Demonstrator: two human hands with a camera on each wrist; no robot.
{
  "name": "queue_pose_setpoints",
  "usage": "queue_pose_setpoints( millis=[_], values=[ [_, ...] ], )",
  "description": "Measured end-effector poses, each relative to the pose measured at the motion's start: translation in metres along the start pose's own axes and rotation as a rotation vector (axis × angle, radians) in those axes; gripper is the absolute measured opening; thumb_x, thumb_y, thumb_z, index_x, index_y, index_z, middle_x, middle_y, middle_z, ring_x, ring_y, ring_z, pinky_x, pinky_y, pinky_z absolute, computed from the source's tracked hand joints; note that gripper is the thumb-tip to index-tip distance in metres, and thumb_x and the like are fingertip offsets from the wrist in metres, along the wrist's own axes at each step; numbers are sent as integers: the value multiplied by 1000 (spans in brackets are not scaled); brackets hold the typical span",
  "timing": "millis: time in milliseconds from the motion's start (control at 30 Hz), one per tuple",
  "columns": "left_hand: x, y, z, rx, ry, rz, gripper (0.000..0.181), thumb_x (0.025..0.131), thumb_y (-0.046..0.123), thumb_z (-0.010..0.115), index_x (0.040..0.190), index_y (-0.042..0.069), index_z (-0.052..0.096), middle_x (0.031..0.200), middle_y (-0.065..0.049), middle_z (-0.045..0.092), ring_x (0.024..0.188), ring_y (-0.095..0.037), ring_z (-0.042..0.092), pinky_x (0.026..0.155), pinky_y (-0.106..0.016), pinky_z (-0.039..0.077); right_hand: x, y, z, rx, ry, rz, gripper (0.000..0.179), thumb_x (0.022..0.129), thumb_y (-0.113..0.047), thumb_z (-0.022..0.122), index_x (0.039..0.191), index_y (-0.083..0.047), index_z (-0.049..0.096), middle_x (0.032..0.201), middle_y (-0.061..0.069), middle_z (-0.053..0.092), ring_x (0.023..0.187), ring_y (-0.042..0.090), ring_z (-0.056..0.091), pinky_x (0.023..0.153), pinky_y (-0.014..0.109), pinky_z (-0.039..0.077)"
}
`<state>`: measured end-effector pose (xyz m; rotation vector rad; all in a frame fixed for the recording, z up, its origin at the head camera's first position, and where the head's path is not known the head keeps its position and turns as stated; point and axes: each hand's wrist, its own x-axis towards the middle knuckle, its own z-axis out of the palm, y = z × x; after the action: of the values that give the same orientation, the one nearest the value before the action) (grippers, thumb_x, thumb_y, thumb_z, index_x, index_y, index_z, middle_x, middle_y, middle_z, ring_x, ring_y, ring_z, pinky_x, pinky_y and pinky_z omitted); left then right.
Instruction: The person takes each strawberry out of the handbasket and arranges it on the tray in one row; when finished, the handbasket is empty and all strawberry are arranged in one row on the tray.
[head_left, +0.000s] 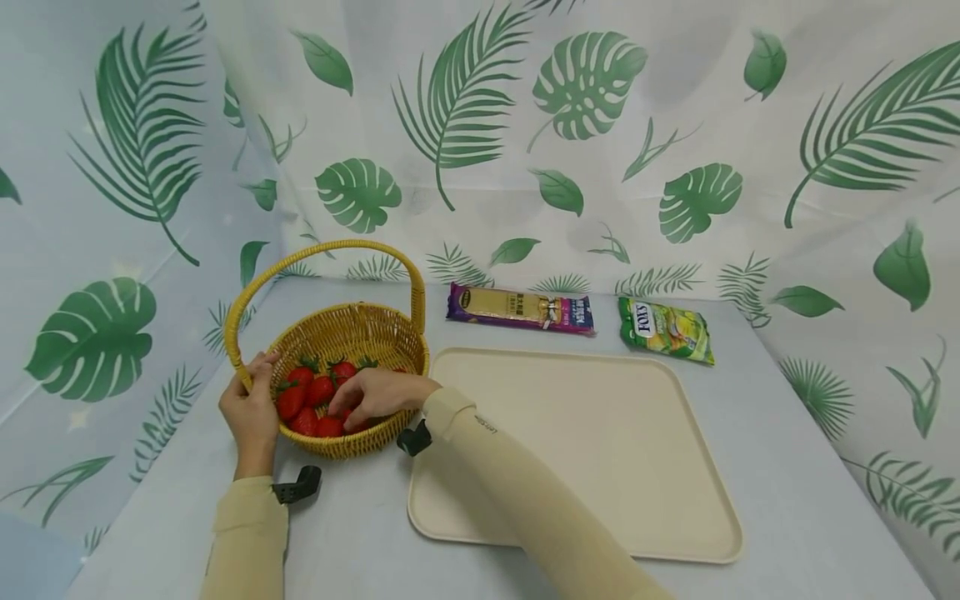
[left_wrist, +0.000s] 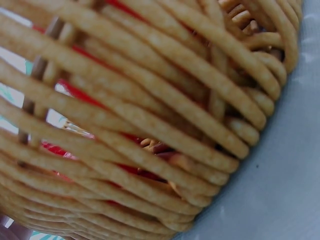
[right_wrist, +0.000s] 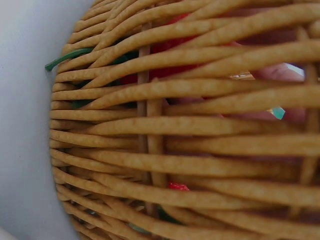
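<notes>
With my left hand (head_left: 251, 404) I grip the rim of the yellow basket (head_left: 337, 447) at its left side, close by the foot of the handle (head_left: 322, 245), and that hold seems right for keeping the light wicker from sliding or tipping. My right hand (head_left: 384, 392) is inside the basket, fingers bent down among the strawberries (head_left: 320, 390) toward the front; I cannot tell whether they have closed on a berry or only touch one, because the fruit under my fingertips is hidden. The strawberries lie in the bottom of the basket, heaped against the left and front, some with green leaves showing. To do this well, I should take one berry around its middle with thumb and fingertips, pressing lightly, and ease it away from its neighbours. From the right wrist I see a green stem (right_wrist: 70, 58) poking out through the weave, so a straight, slow lift would be safer than a sideways tug, which could snag. My right forearm crosses over the beige tray (head_left: 600, 450), just beside the basket, so I ought to keep my wrist clear of both rims.
</notes>
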<state>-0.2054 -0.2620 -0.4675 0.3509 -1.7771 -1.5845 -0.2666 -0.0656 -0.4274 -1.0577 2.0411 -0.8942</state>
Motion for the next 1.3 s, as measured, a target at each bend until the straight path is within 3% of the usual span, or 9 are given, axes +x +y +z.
queue_pose_setpoints(
  millis=[133,267,367,500,633,833,900,1133,1300],
  values=[
    [-3,12,2,11,2,-9,34,99,21,58,107,-10,69,114,-18,70,127,-26,53,106,-28,37,-1,0,-1,12,-14,15,27,86,-9,74,113,-10,70,100,-7,68,89,5,58,80,18,46],
    [-4,14,2,34,3,-16,36,101,23,55,111,-8,69,120,-23,65,128,-27,52,108,-28,35,-3,-1,-1,21,-37,33,29,85,-9,74,114,-10,70,98,-5,69,89,5,60,79,18,48],
    [-1,4,2,44,7,-14,38,101,28,55,112,-5,71,123,-22,64,127,-23,53,108,-28,35,-3,-2,-1,11,-55,38,31,85,-7,73,115,-11,70,97,-4,70,89,6,61,77,19,48],
    [-1,4,1,54,24,-12,37,100,29,56,110,-3,72,122,-21,65,125,-20,55,107,-28,36,-3,0,-2,-31,-36,-6,32,85,-3,68,115,-14,71,100,-7,68,89,5,58,77,18,47],
    [-1,4,1,75,36,-13,38,100,30,56,110,-2,72,122,-21,65,124,-21,56,106,-29,37,-5,2,-2,-6,24,-72,32,87,-3,60,112,-17,73,105,-10,67,85,7,53,73,19,44],
    [-2,3,0,108,39,-20,39,100,32,56,108,-3,73,122,-19,66,123,-24,56,106,-32,37,-16,3,-1,177,160,-94,27,93,-9,53,112,-9,72,106,-8,66,75,15,58,72,30,53],
    [-3,3,0,109,40,-22,38,100,31,56,107,-3,73,122,-19,66,123,-24,56,107,-32,37,-19,2,0,213,211,-105,24,94,-12,56,113,-7,70,106,-7,66,77,14,61,75,33,54],
    [-2,4,0,120,39,-19,37,100,30,56,107,-2,73,122,-19,66,123,-26,56,107,-33,36,-28,3,0,203,323,-170,27,89,-17,72,115,-9,69,112,-7,65,88,6,58,78,22,48],
    [-2,5,0,116,35,-20,37,100,29,56,106,-3,73,122,-19,66,123,-27,55,108,-33,36,-40,9,3,287,417,-189,32,88,-16,73,118,-8,68,119,-4,63,92,11,63,81,25,51]
  ],
)
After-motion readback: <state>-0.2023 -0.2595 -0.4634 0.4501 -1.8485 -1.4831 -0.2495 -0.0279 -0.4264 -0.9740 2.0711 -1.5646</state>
